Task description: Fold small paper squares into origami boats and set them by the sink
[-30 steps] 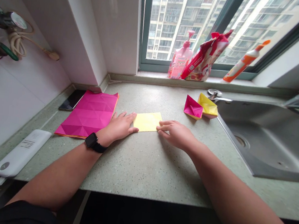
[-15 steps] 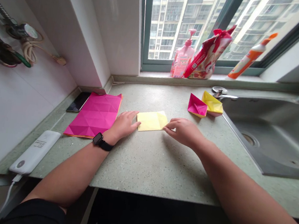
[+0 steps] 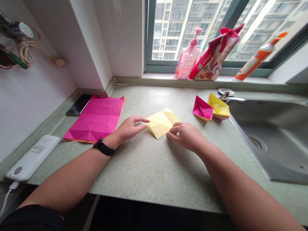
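Your workpiece is the yellow paper [image 3: 161, 123], a small, flat-folded sheet lying between your hands on the speckled, stone-like counter [image 3: 147, 177]. It sits obliquely, one corner pointing toward you. Crease lines cross its matte face, and at the near left side the layers stand slightly apart.

Your left hand [image 3: 130, 129] is at the paper's left corner, thumb and forefinger extended with a narrow gap between them; whether the tips touch the sheet cannot be told. Your right hand [image 3: 186, 136] is at the right edge, fingers curled and thumb tip close to the fingertips; whether they pinch the paper cannot be told. A black band [image 3: 105, 148] encircles your left wrist.

Left of your left hand lie magenta sheets [image 3: 95, 118], crisscrossed with fold lines, orange showing at the edge. A glossy, dark phone [image 3: 78, 105] lies just beside them. Beyond your right hand stand two angular, hollow paper forms: one magenta [image 3: 202, 109], one yellow [image 3: 218, 106]. The smooth metal sink [image 3: 304, 140] is set into the counter at right.
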Demonstrator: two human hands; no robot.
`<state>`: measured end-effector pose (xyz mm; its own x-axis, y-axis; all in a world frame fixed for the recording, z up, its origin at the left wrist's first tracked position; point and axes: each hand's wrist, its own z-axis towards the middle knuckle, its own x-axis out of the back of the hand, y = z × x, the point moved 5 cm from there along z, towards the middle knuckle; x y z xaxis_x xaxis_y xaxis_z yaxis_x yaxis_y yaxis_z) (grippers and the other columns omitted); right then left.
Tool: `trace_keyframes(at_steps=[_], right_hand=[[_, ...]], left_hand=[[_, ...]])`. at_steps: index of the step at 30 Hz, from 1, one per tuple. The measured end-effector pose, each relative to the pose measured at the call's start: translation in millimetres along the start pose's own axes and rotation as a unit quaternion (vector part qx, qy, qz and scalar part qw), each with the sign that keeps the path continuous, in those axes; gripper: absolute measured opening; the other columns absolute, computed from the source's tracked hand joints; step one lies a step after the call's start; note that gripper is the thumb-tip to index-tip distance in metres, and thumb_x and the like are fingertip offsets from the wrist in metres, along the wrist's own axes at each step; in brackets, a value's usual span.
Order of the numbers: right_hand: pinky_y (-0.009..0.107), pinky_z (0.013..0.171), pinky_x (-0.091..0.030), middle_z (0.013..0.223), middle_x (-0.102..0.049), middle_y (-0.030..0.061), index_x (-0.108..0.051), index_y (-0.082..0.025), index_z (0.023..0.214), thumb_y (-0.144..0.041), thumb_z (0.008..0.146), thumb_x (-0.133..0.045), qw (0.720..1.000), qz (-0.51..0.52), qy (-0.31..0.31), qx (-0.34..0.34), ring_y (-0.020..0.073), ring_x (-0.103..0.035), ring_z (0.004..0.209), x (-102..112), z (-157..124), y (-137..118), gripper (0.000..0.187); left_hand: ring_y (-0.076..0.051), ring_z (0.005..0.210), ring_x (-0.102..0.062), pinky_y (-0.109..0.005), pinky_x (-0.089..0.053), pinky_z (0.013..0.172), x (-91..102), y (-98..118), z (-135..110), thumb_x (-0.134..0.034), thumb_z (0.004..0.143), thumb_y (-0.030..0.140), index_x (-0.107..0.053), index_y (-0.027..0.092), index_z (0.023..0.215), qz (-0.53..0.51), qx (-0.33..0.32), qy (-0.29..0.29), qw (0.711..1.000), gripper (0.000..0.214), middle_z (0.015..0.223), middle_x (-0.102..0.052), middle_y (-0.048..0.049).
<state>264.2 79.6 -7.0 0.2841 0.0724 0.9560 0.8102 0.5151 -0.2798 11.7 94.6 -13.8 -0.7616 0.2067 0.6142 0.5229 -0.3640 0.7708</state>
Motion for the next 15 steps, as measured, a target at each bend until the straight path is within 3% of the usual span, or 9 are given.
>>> trace_keyframes(at_steps=[4,11,13,15], right_hand=[[0.036,0.085,-0.057,0.11,-0.083,0.0082,-0.088,-0.028,0.097,-0.033,0.105,-0.066,1.0,0.007,0.016,-0.001,0.026,-0.077,0.099,0,-1,-1,0.024],[0.04,0.091,-0.06,0.119,-0.082,0.0067,-0.086,-0.029,0.111,-0.032,0.105,-0.065,0.999,0.015,0.051,-0.004,0.0268,-0.077,0.106,-2,-1,5,0.022],[0.044,0.095,-0.061,0.124,-0.081,0.0088,-0.083,-0.029,0.124,-0.032,0.105,-0.064,0.995,0.015,0.101,-0.008,0.0289,-0.076,0.11,3,-1,6,0.028],[0.05,0.104,-0.06,0.133,-0.077,0.0126,-0.075,-0.026,0.143,-0.031,0.105,-0.064,0.986,0.013,0.166,-0.007,0.0327,-0.073,0.12,11,-3,7,0.04]], left_hand=[[-0.028,0.134,-0.072,-0.049,-0.053,0.123,-4.0,5,-1,-0.068,0.103,0.038,-0.081,0.023,0.13,-0.006,-0.013,-0.015,1.0,0.034,0.139,-0.079,-0.0097],[-0.029,0.146,-0.062,-0.051,-0.047,0.13,18.3,16,-9,-0.056,0.108,0.028,-0.069,0.019,0.15,0.126,-0.063,0.161,0.977,0.046,0.156,-0.068,-0.0114],[-0.03,0.149,-0.059,-0.054,-0.043,0.132,18.5,27,-13,-0.054,0.109,0.027,-0.065,0.02,0.155,0.188,-0.113,0.158,0.963,0.048,0.16,-0.065,-0.0109],[-0.031,0.148,-0.058,-0.056,-0.041,0.133,11.5,38,-18,-0.053,0.11,0.027,-0.064,0.02,0.156,0.236,-0.174,0.108,0.95,0.048,0.161,-0.064,-0.0103]])
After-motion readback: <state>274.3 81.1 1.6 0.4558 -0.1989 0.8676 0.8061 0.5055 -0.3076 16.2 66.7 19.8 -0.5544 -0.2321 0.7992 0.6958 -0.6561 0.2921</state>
